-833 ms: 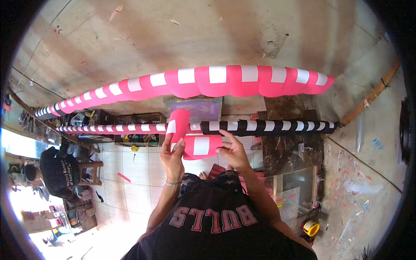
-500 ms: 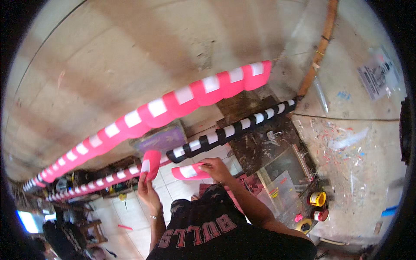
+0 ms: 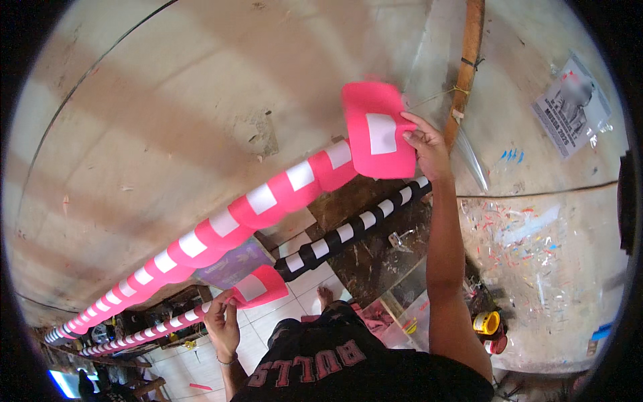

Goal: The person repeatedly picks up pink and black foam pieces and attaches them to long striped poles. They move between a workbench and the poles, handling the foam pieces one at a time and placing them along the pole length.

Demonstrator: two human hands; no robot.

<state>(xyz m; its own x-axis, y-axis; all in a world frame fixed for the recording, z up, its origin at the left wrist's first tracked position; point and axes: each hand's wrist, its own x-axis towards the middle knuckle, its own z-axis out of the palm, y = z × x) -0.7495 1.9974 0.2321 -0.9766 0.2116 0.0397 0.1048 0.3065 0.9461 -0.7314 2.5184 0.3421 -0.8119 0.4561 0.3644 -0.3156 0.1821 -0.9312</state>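
My right hand [image 3: 427, 149] is raised with fingers and thumb pinching the edge of a pink flexible piece with a white rectangle [image 3: 394, 163]. That piece stands at the right end of a long row of similar pink pieces [image 3: 231, 226], overlapping it; whether it hangs on the line is unclear. Lower left, my left hand [image 3: 222, 325] pinches another pink piece with a white rectangle [image 3: 273, 284] by its edge. Behind it runs a lower row of pink and white pieces [image 3: 151, 333]. A row of black pieces with white rectangles [image 3: 355, 231] extends rightward from there.
A thin cord [image 3: 435, 98] ties to a wooden post [image 3: 467, 63] at upper right. Paint-spattered wall [image 3: 519, 261] and a plastic-covered printed sheet [image 3: 569, 107] are at right. A yellow tub [image 3: 487, 323] stands beside my right arm. Below lies the tiled floor [image 3: 254, 338].
My right hand has moved up and right with its pink piece, from near my waist to the row's right end. My left hand has lowered slightly, its piece now tilted rightward. The view has shifted.
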